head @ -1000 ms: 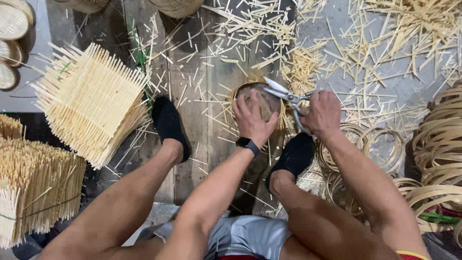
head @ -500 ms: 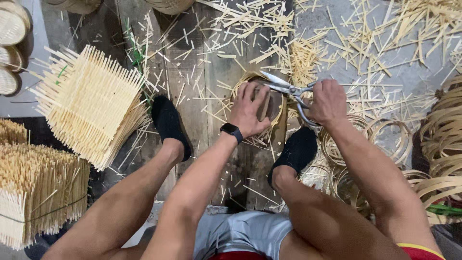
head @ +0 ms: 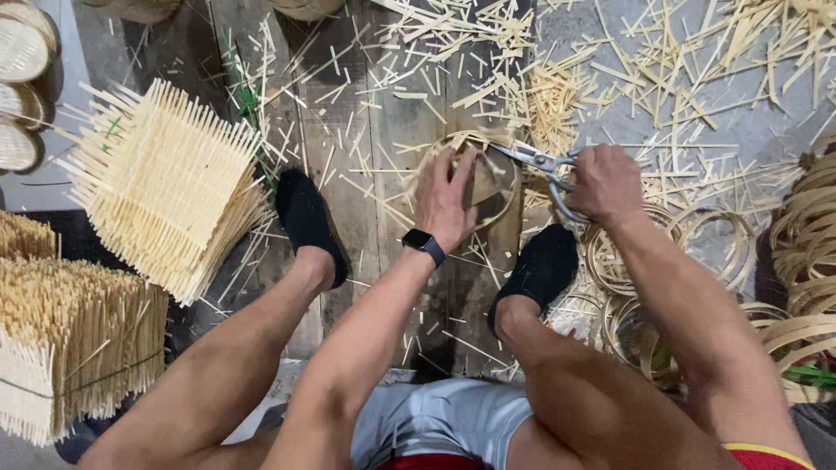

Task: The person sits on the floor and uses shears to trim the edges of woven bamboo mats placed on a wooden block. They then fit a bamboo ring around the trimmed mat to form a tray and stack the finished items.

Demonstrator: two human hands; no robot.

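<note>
Head view: left hand (head: 446, 196) pressed flat, fingers spread, on a round bamboo ring (head: 468, 178) lying on the wooden boards (head: 366, 157) between two black-socked feet. Right hand (head: 605, 183) clamped around the handles of metal shears (head: 531, 161), blades parted at the ring's upper right rim. Nearby: scattered bamboo offcuts (head: 557, 96), woven mat stacks (head: 165, 187) left, coiled hoops (head: 810, 252) right.
</note>
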